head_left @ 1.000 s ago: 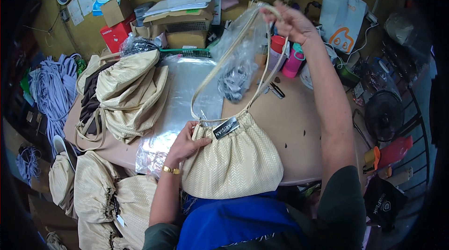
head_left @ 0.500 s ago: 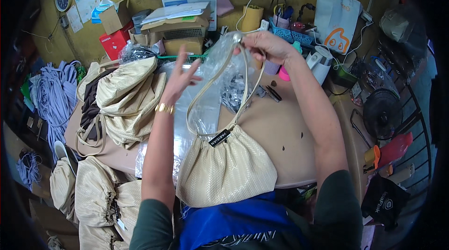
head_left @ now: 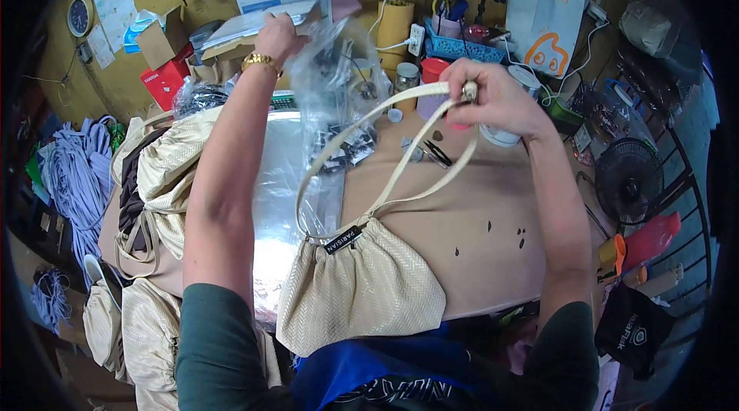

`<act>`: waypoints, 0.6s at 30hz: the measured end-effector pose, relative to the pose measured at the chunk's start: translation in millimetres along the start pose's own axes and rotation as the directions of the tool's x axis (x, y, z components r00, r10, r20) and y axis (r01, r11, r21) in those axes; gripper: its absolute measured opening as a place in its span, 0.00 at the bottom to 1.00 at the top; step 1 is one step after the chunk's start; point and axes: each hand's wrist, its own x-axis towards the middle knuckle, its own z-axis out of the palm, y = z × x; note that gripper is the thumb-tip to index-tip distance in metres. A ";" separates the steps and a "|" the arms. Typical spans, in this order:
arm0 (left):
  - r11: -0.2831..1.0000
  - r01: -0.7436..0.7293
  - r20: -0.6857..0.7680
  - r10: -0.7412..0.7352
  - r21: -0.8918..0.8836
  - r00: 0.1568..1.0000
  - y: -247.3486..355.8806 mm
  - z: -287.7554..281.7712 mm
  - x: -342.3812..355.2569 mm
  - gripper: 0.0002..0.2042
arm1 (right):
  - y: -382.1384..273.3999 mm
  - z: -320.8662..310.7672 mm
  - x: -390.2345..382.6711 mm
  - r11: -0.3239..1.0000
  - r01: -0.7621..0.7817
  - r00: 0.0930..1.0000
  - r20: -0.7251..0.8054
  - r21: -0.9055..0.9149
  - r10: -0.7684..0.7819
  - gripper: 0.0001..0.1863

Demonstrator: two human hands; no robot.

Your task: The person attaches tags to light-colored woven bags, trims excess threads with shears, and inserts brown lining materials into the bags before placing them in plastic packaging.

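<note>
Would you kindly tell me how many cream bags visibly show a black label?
1: the cream bag whose strap the right hand holds; its black label is at the gathered top. Others may be hidden on the piled bags at left.

The bare left hand [head_left: 279, 40], now off the gathered cream woven handbag [head_left: 366, 284], meets the clear crinkled plastic bag [head_left: 319, 91], upper centre-left.

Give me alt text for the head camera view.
A person's right hand holds the cream straps of a gathered, woven cream handbag; the left hand is at crumpled clear plastic. Similar cream bags are heaped at left.
</note>
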 end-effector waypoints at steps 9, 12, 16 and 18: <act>0.685 0.596 0.905 0.264 -0.419 0.334 -62.7 -59.0 -242.5 0.47 | -2.3 -71.1 -6.7 0.890 0.199 0.955 -0.285 0.410 -0.082 0.16; 0.317 0.797 0.843 0.356 -0.515 0.403 -15.2 -46.1 -338.5 0.42 | -25.0 -79.9 9.4 0.938 0.138 0.973 -0.221 0.319 -0.068 0.08; 0.265 0.801 0.836 0.047 -0.537 0.546 3.5 -91.9 -346.6 0.30 | -50.1 -127.8 23.1 0.984 0.178 0.975 -0.138 0.013 -0.174 0.21; 0.397 0.659 0.733 0.053 -0.639 0.678 4.7 -129.0 -311.0 0.28 | -72.6 -163.1 1.3 0.990 0.130 0.976 -0.170 -0.060 -0.139 0.23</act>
